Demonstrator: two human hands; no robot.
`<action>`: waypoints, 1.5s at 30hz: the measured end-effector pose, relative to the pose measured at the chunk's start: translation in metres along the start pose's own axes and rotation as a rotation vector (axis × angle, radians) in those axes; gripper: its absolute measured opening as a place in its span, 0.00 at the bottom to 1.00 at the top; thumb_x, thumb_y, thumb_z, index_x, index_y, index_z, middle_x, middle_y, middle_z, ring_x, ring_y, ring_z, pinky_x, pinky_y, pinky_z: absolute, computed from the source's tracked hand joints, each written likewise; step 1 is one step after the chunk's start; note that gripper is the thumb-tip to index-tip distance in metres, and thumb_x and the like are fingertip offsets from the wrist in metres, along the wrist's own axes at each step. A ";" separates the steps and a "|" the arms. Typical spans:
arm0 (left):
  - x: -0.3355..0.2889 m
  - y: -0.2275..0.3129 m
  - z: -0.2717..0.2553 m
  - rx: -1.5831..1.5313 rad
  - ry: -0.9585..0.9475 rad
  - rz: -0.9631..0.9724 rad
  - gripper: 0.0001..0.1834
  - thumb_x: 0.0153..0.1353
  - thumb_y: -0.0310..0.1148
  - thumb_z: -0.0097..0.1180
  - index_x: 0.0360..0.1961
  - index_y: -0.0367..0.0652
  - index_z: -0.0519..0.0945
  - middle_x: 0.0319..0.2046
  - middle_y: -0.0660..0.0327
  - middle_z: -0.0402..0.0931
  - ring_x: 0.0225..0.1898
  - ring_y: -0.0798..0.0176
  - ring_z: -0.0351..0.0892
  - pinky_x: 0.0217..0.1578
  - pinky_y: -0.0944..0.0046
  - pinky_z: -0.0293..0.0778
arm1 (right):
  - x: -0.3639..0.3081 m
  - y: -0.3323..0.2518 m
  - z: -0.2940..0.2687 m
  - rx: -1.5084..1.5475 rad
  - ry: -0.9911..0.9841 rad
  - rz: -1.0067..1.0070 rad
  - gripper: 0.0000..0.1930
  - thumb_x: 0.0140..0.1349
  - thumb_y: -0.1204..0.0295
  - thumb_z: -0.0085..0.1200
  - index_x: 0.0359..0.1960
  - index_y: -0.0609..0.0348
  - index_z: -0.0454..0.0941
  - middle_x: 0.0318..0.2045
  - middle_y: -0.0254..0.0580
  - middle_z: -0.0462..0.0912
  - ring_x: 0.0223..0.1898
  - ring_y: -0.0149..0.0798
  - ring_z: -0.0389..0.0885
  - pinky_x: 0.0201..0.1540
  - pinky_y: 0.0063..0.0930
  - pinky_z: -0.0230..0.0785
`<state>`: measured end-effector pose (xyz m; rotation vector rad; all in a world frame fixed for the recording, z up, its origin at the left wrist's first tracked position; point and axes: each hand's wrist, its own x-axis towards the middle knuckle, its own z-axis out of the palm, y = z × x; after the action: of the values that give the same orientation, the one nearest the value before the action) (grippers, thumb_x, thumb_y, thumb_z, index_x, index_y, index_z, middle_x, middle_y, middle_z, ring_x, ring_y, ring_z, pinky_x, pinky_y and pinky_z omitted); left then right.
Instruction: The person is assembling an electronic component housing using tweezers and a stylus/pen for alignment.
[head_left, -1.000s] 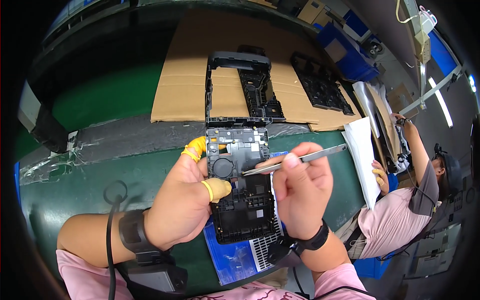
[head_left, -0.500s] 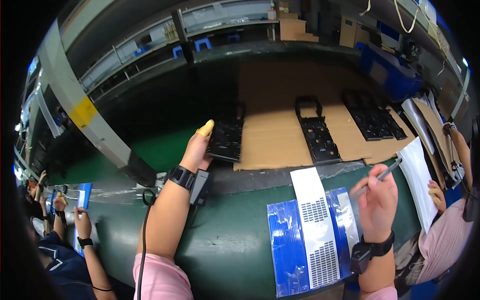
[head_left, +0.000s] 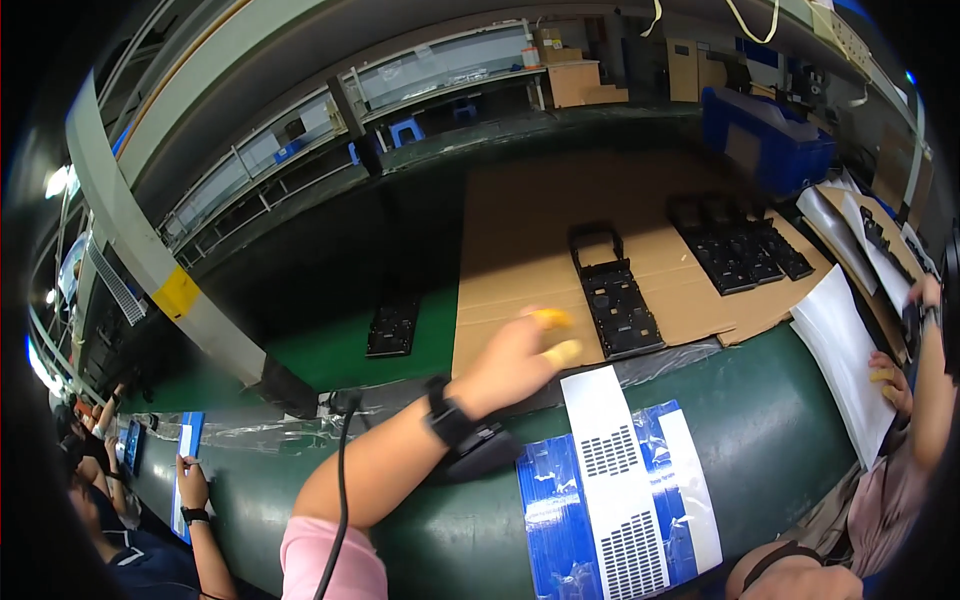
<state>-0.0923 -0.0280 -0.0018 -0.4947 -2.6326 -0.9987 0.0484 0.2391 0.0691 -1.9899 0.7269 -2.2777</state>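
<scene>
The bare left hand (head_left: 512, 358), its yellow-tipped fingers spread, is near a long black plastic frame (head_left: 621, 308) on flat brown cardboard (head_left: 520, 240). I cannot tell if the right hand (head_left: 815, 582) pinches anything.

No words or numbers can be read. The label strip (head_left: 607, 400) lies on the blue board (head_left: 552, 530) on the table (head_left: 450, 560), its upper end jutting past the board's far edge. It carries two blocks of small black bars in rows: the upper block (head_left: 608, 450) near the board's far edge, the lower block (head_left: 633, 555) toward its near edge. Any print on the bars is too small to make out. The white strip (head_left: 690, 485) along the board's right edge shows nothing legible. The post (head_left: 225, 345) at the table's far edge bears a plain yellow band (head_left: 175, 292). On the black part (head_left: 622, 308) near the cardboard's near edge, no lettering can be made out.
</scene>
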 end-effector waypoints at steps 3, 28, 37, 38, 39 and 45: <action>0.060 0.028 0.022 0.113 -0.204 -0.188 0.22 0.57 0.45 0.49 0.33 0.31 0.77 0.30 0.46 0.76 0.32 0.47 0.76 0.35 0.58 0.71 | 0.004 0.007 0.005 0.008 -0.007 -0.041 0.12 0.64 0.71 0.32 0.28 0.62 0.68 0.19 0.61 0.73 0.17 0.49 0.72 0.14 0.30 0.59; 0.059 -0.059 0.000 -0.872 0.412 -0.319 0.09 0.59 0.31 0.48 0.34 0.35 0.75 0.27 0.60 0.75 0.29 0.64 0.76 0.32 0.64 0.73 | -0.062 0.065 -0.038 -0.539 0.709 0.873 0.06 0.56 0.78 0.52 0.36 0.64 0.72 0.25 0.36 0.77 0.22 0.21 0.72 0.22 0.12 0.63; -0.054 0.034 -0.008 -1.289 0.260 -0.528 0.08 0.61 0.28 0.45 0.40 0.37 0.70 0.34 0.61 0.74 0.34 0.68 0.75 0.37 0.67 0.74 | -0.080 0.072 -0.068 -0.479 0.920 0.924 0.07 0.56 0.80 0.50 0.37 0.64 0.69 0.23 0.39 0.77 0.16 0.21 0.70 0.18 0.12 0.60; -0.061 0.038 -0.007 -1.313 0.231 -0.568 0.10 0.61 0.31 0.46 0.41 0.37 0.69 0.34 0.61 0.73 0.34 0.69 0.75 0.36 0.69 0.74 | -0.082 0.073 -0.069 -0.481 0.920 0.938 0.07 0.56 0.80 0.50 0.37 0.64 0.69 0.23 0.39 0.77 0.16 0.21 0.70 0.18 0.12 0.60; -0.062 0.040 -0.006 -1.324 0.240 -0.580 0.10 0.61 0.31 0.46 0.41 0.37 0.69 0.34 0.61 0.73 0.34 0.69 0.75 0.36 0.69 0.74 | -0.083 0.074 -0.069 -0.479 0.948 0.944 0.07 0.55 0.80 0.50 0.37 0.64 0.69 0.22 0.39 0.77 0.16 0.21 0.69 0.18 0.12 0.60; -0.057 0.036 0.007 -1.277 0.323 -0.431 0.13 0.64 0.37 0.44 0.42 0.39 0.68 0.35 0.62 0.73 0.34 0.71 0.74 0.35 0.70 0.74 | -0.082 0.078 -0.067 -0.519 0.992 0.988 0.07 0.55 0.80 0.51 0.36 0.63 0.70 0.19 0.39 0.77 0.15 0.21 0.69 0.16 0.12 0.58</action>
<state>-0.0273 -0.0105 -0.0073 0.0538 -1.5337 -2.5690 -0.0218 0.2175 -0.0406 -0.1123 1.9056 -2.2796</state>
